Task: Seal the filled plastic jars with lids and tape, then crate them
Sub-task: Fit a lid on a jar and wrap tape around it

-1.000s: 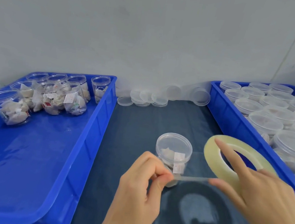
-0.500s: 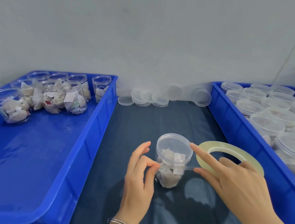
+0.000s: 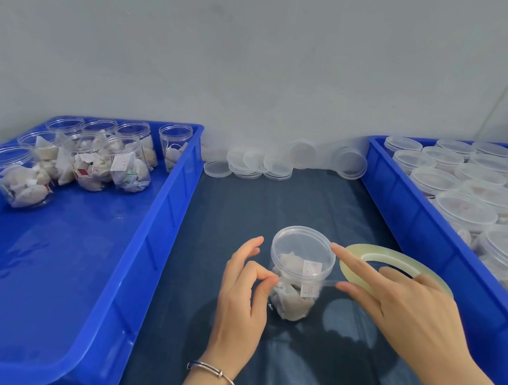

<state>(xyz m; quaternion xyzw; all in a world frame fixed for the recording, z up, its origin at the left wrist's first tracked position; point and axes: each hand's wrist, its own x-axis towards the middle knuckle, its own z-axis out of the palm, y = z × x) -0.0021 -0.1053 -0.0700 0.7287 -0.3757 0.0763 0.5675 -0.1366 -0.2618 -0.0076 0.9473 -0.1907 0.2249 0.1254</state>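
Clear tape (image 3: 328, 282) stretched between left fingers (image 3: 263, 277) pinching its end and right fingers (image 3: 358, 291) gripping the roll (image 3: 351, 271); keeping it taut at the lid (image 3: 303, 248) seam would seal cleanly.

- The clear plastic jar (image 3: 295, 287) stands upright on the dark table between the two blue crates; it is filled with pale sachets bearing small white tags.
- Its translucent lid (image 3: 303, 251) sits on top, closed.
- The tape roll (image 3: 396, 267) is a pale yellowish ring, lying nearly flat just right of the jar.
- A clear tape strip (image 3: 328, 283) runs from the roll across the jar's front just below the lid.
- Open filled jars (image 3: 92, 155) cluster in the left crate's far corner.
- Lidded jars (image 3: 467, 197) pack the right crate.
- Loose lids (image 3: 249, 166) lie along the wall.
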